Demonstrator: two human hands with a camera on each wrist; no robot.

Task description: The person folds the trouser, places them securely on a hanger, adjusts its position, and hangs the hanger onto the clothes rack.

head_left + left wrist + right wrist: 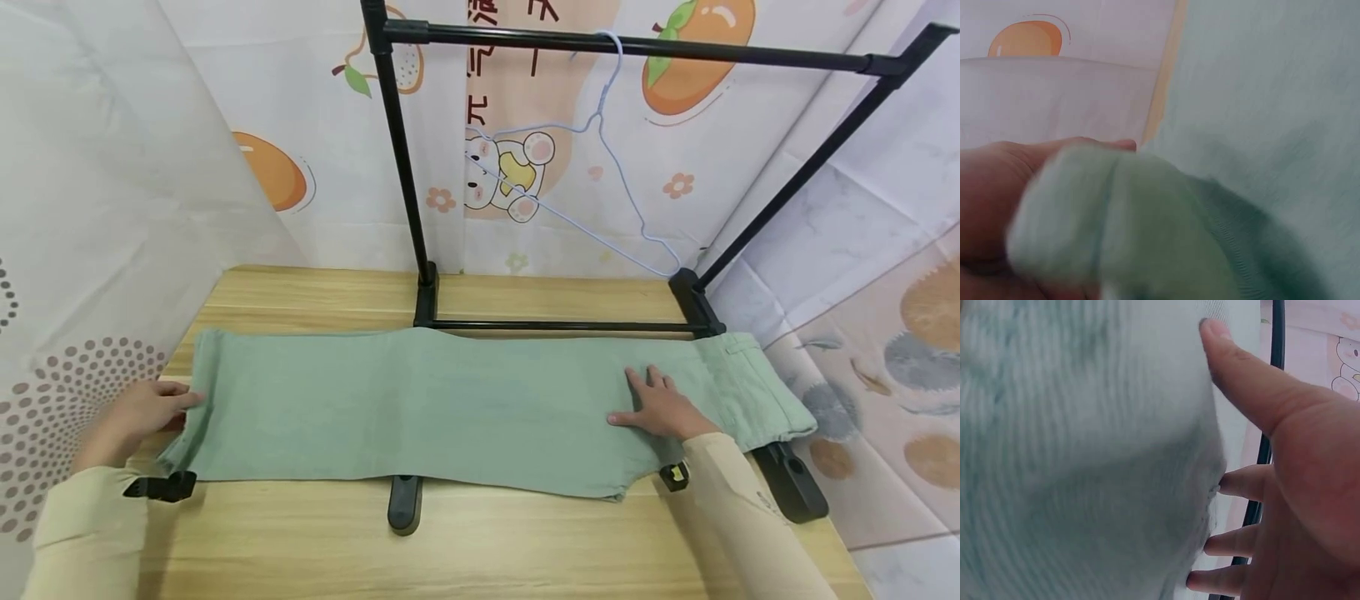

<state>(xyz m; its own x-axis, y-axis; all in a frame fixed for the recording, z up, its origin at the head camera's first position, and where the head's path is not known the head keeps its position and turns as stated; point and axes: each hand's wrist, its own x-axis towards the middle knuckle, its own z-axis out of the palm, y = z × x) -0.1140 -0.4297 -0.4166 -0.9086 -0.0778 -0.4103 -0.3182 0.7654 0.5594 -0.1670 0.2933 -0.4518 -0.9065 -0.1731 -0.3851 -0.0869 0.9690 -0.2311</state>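
Note:
Pale green trousers (495, 408), folded lengthwise, lie across the table with the leg hems at the left and the waistband at the right. At the hem end my left hand (146, 412) pinches the cloth edge. The left wrist view shows the hem (1116, 219) bunched up beside that hand (991, 200), hiding some fingers. Over the upper part, short of the waistband, my right hand (663, 408) rests on the trousers with its fingers spread. In the right wrist view, the thumb and fingers of that hand (1316, 469) extend toward the cloth (1085, 450), which hides the fingertips partly.
A black garment rack (637, 43) stands behind on the wooden table (480, 546); the trousers lie over its feet (405, 504). A light blue wire hanger (626, 183) hangs from its top bar. Printed curtains (337, 208) close off the back and sides.

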